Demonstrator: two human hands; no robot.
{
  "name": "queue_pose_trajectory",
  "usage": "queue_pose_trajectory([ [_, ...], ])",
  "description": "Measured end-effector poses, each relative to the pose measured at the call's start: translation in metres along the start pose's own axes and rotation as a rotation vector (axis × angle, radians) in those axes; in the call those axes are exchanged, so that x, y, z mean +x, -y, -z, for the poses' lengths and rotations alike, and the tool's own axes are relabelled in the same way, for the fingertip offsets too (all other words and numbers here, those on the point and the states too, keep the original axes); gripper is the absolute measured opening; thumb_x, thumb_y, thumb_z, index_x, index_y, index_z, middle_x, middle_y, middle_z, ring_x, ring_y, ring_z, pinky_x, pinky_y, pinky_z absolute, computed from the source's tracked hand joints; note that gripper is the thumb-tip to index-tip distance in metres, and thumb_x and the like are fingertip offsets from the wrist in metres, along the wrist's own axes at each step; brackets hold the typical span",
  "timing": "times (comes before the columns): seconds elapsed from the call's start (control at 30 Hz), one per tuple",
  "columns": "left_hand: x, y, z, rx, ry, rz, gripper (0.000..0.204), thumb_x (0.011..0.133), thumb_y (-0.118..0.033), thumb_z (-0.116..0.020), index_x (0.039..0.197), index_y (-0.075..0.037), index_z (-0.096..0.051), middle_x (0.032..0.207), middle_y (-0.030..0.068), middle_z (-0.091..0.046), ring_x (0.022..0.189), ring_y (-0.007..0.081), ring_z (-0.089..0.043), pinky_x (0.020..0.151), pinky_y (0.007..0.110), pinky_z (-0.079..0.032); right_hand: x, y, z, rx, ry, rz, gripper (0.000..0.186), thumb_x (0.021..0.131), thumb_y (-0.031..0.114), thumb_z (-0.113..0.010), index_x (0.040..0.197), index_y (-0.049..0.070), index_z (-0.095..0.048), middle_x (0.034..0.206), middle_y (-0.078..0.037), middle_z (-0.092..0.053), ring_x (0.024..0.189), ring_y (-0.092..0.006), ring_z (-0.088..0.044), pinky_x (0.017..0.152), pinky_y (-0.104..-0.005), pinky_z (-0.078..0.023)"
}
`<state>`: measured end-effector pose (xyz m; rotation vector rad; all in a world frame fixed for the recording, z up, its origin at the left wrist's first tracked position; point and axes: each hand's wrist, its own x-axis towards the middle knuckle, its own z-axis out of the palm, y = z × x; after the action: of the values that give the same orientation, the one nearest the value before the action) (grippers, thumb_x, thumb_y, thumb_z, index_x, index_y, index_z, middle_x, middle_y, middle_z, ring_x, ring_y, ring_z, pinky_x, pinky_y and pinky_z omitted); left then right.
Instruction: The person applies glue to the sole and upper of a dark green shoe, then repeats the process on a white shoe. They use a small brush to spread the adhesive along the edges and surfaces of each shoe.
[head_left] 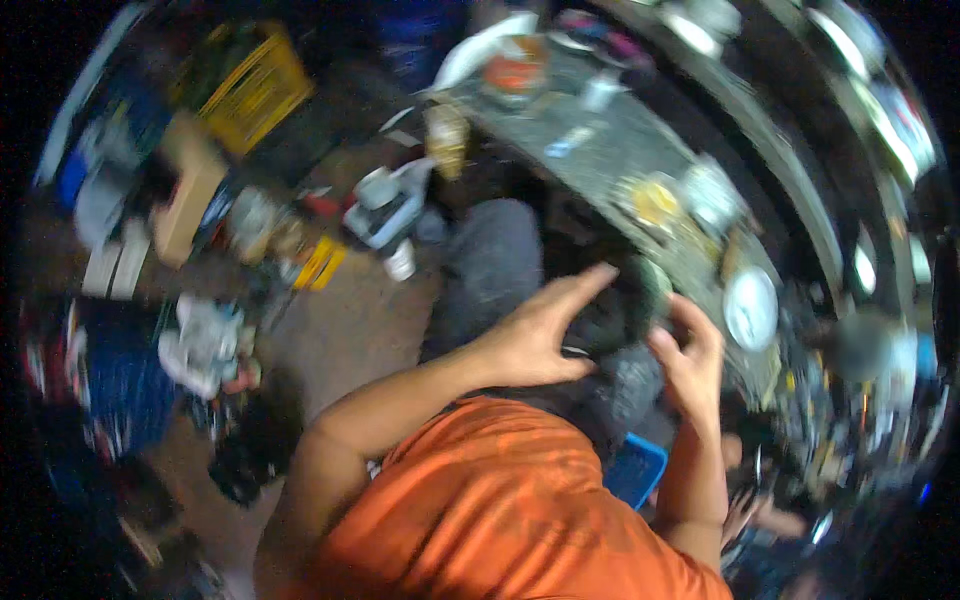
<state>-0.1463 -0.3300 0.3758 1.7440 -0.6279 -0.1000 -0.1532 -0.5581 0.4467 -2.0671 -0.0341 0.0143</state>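
Note:
A dark, round object with a pale greenish edge (655, 287) is in front of me above my lap, blurred, and its kind cannot be made out. My right hand (692, 350) curls its fingers and thumb at the right edge of this object, gripping it. On the other side, my left hand (540, 338) has its thumb and fingers spread wide apart. Its fingertips reach toward the dark object, and whether they touch it is unclear. Dark trousers (490, 260) show below my hands.
A long grey bench (625, 135) runs along the far right, bearing an orange-red container (515, 75), a yellow item (652, 200) and a white round dish (750, 308). A blue tray (635, 470) sits near my right forearm. Left are a yellow crate (255, 90) and a cardboard box (190, 200).

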Motion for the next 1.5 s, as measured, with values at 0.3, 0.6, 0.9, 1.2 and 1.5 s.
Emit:
queue_pose_trajectory([
  [0.3,-0.033,0.018,0.023,-0.08,0.002,-0.054,0.099,0.076,-0.019,-0.084,0.158,-0.009,-0.028,0.153,0.0196,-0.042,0.141,0.0336,-0.042,0.117,0.046,-0.036,-0.007,-0.015,-0.017,0.137,0.034,-0.162,0.03,0.099,0.019,-0.063,0.116,-0.006,-0.068,0.106,-0.006,-0.07,0.097,-0.0129,-0.062,0.091,-0.028,-0.047],
  [0.6,-0.076,0.386,0.256,0.531,-0.892,0.907,0.04,0.089,-0.026,-0.071,0.123,-0.006,-0.066,0.115,0.0213,-0.071,0.109,0.0316,-0.069,0.095,0.044,-0.053,0.001,-0.026,-0.017,-0.05,-0.007,-0.186,0.037,0.098,0.031,-0.064,0.112,-0.003,-0.07,0.087,0.003,-0.06,0.075,-0.0075,-0.048,0.068,-0.0252,-0.034],
  [0.9,-0.084,0.475,0.267,0.661,-0.614,1.122,0.036,0.089,-0.029,-0.068,0.122,-0.013,-0.068,0.123,0.0254,-0.064,0.121,0.0426,-0.059,0.103,0.048,-0.049,0.016,-0.035,-0.013,-0.069,0.04,-0.296,0.039,0.099,0.026,-0.064,0.119,-0.007,-0.067,0.112,-0.01,-0.071,0.102,-0.0174,-0.064,0.095,-0.0318,-0.047],
  [1.2,-0.284,0.417,0.128,0.363,-0.957,1.003,0.038,0.081,-0.016,-0.08,0.115,-0.004,-0.07,0.12,0.0207,-0.065,0.112,0.0384,-0.063,0.096,0.047,-0.049,0.033,-0.051,-0.032,-0.141,-0.037,-0.237,0.035,0.103,0.038,-0.058,0.09,0.006,-0.064,0.065,0.005,-0.051,0.056,-0.0053,-0.043,0.05,-0.0239,-0.031],
  [1.5,-0.215,0.459,0.157,0.756,-1.005,0.866,0.061,0.078,-0.017,-0.082,0.132,-0.004,-0.058,0.147,0.024,-0.044,0.136,0.0426,-0.044,0.112,0.049,-0.039,0.022,-0.028,-0.024,-0.147,0.015,-0.352,0.035,0.1,0.03,-0.063,0.109,-0.003,-0.07,0.092,0.0,-0.066,0.079,-0.0078,-0.053,0.069,-0.0227,-0.04],
])
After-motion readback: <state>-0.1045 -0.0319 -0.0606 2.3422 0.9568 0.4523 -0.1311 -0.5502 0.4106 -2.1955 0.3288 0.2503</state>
